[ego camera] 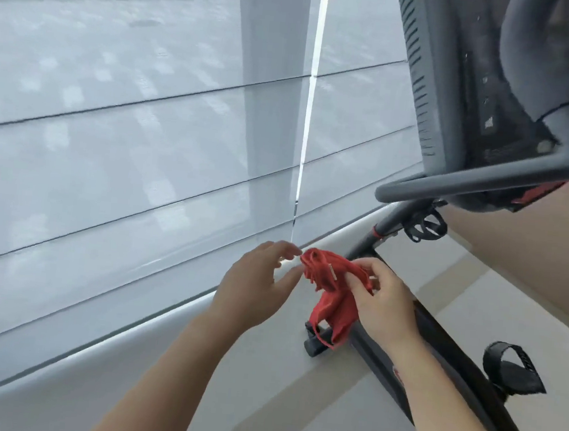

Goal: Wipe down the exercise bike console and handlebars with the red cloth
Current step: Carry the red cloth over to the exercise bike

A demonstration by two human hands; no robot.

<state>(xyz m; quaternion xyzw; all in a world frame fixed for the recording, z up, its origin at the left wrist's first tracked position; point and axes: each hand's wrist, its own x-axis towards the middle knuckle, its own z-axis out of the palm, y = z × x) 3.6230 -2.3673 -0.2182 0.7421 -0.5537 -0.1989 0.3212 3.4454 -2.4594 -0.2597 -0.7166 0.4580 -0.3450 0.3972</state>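
A crumpled red cloth (330, 288) hangs in the air at lower centre, and my right hand (384, 301) pinches its upper right part. My left hand (253, 284) is just left of the cloth with fingers relaxed and spread, its fingertips close to the cloth's top edge but holding nothing. The exercise bike console (467, 76), dark grey and seen from its back with vent slots, fills the upper right. A curved dark handlebar (468, 183) runs below the console, well above both hands.
The bike's black frame (438, 332) slopes down to the right under my right hand, with a black foot (314, 347) and pedal straps (512, 367). A sheer grey window blind (130, 116) covers the left. The floor (261, 385) is pale grey.
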